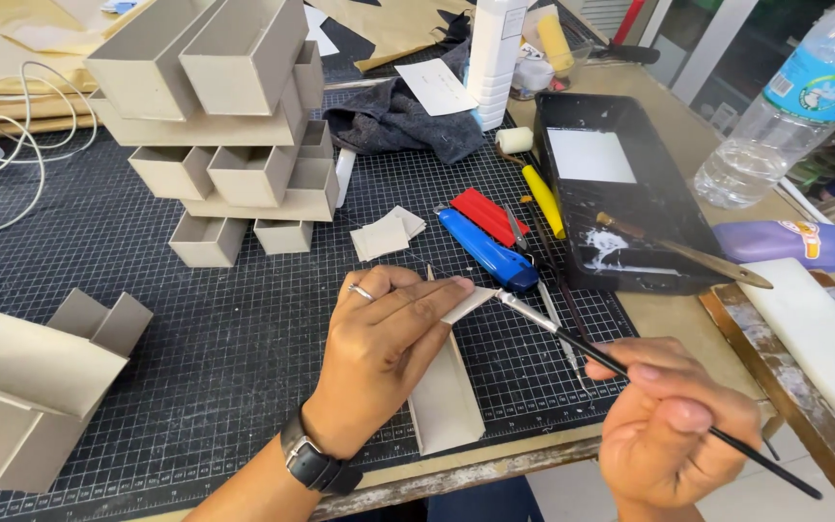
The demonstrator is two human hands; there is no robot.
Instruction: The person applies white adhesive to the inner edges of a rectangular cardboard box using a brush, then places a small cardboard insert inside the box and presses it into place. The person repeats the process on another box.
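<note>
Left hand (379, 343) presses a long folded cardboard piece (444, 396) flat on the cutting mat (147, 280), fingers together over its upper flap. Right hand (674, 425), just right of the piece, pinches a thin paintbrush (572, 338) whose tip touches that flap. A blue utility knife (485, 248) lies just above it.

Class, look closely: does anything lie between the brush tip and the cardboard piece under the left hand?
Nothing visible does. The brush in the right hand reaches the cardboard piece directly, beside the left hand fingertips.
</note>
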